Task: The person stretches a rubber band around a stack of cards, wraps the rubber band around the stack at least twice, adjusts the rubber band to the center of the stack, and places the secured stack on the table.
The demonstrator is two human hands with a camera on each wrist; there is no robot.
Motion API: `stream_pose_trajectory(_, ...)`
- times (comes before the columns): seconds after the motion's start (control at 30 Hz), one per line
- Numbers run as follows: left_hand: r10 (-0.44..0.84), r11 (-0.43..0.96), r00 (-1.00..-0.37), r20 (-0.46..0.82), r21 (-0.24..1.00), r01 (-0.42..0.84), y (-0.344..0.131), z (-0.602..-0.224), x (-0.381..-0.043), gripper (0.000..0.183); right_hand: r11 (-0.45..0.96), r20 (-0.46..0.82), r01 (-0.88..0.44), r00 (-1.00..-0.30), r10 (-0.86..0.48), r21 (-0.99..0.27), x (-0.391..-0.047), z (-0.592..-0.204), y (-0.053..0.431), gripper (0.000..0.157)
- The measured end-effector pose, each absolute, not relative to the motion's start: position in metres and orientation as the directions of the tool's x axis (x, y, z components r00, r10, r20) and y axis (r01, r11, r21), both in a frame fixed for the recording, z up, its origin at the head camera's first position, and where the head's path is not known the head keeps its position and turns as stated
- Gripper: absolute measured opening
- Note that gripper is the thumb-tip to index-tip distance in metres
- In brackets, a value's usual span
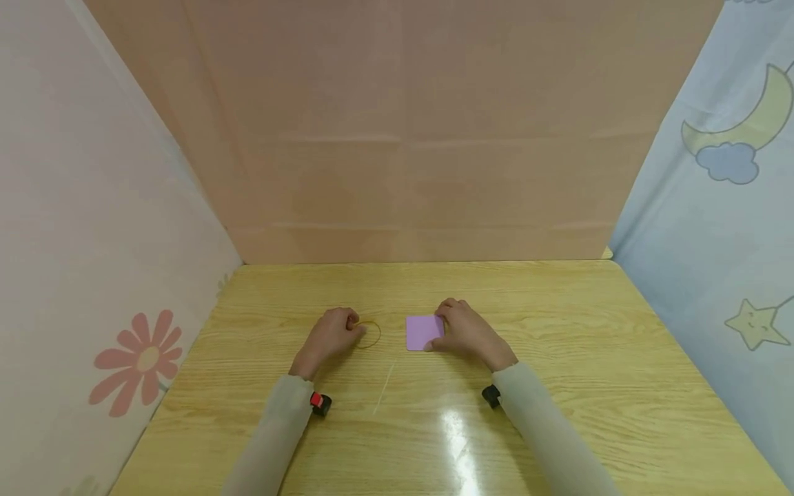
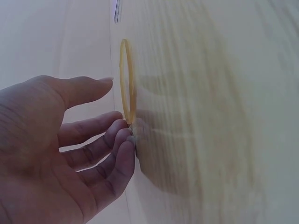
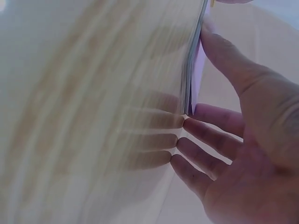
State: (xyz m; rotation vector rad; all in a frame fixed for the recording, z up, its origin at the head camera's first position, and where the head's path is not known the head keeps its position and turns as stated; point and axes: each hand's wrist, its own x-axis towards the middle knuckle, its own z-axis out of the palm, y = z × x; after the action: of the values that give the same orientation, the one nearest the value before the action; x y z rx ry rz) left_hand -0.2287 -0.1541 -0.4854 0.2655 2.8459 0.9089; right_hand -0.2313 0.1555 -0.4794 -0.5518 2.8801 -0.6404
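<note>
On the wooden table lies a thin yellow rubber band (image 1: pixel 375 333), a loose oval loop. My left hand (image 1: pixel 331 334) is at its left side; in the left wrist view the fingertips (image 2: pixel 122 123) touch the lower end of the rubber band (image 2: pixel 123 84), while the thumb stands apart from it. To the right lies a stack of square sheets (image 1: pixel 423 333) with a purple top. My right hand (image 1: pixel 466 332) holds this stack at its right side, thumb on the near edge and index finger at the far corner. Seen edge-on, the stack (image 3: pixel 198 77) shows several layers; the other fingertips rest on the table.
The wooden table (image 1: pixel 558 331) reaches to a plain tan cloth (image 1: pixel 403 172) at the back. A flower-printed cloth (image 1: pixel 93 207) stands on the left, and one with moon and star prints (image 1: pixel 713 241) on the right. Each wrist carries a small black device.
</note>
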Motion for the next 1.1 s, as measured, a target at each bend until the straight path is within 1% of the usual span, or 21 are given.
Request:
stream_pose_trajectory(0.17, 0.201, 0.798, -0.975, -0.091, 0.592, 0.110, -0.153, -0.487, -0.229, 0.041, 0.841, -0.077, -0.288, -0.930, -0.360, -0.458, -0.232, -0.477, 0.155, 0.066)
stream_pose_trajectory(0.43, 0.201, 0.796, -0.974, -0.103, 0.597, 0.101, -0.153, -0.486, -0.229, 0.043, 0.832, -0.103, -0.276, -0.925, -0.366, -0.481, -0.236, -0.478, 0.155, 0.071)
stream_pose_trajectory(0.6, 0.195, 0.800, -0.974, -0.119, 0.593, 0.087, -0.154, -0.486, -0.229, 0.043, 0.837, -0.123, -0.272, -0.921, -0.370, -0.474, -0.240, -0.480, 0.157, 0.072)
stream_pose_trajectory(0.73, 0.193, 0.800, -0.973, -0.129, 0.594, 0.080, -0.154, -0.488, -0.229, 0.044, 0.840, -0.166, -0.229, -0.922, -0.349, -0.493, -0.242, -0.483, 0.159, 0.069)
stream_pose_trajectory(0.87, 0.196, 0.797, -0.971, -0.136, 0.600, 0.077, -0.154, -0.489, -0.229, 0.044, 0.836, -0.188, -0.192, -0.926, -0.328, -0.515, -0.241, -0.483, 0.160, 0.070)
stream_pose_trajectory(0.93, 0.198, 0.797, -0.971, -0.137, 0.600, 0.078, -0.153, -0.489, -0.229, 0.045, 0.823, -0.193, -0.167, -0.929, -0.316, -0.543, -0.240, -0.483, 0.159, 0.071)
stream_pose_trajectory(1.1, 0.198, 0.797, -0.970, -0.141, 0.600, 0.076, -0.153, -0.487, -0.231, 0.045, 0.742, -0.197, -0.093, -0.935, -0.293, -0.664, -0.235, -0.484, 0.157, 0.073)
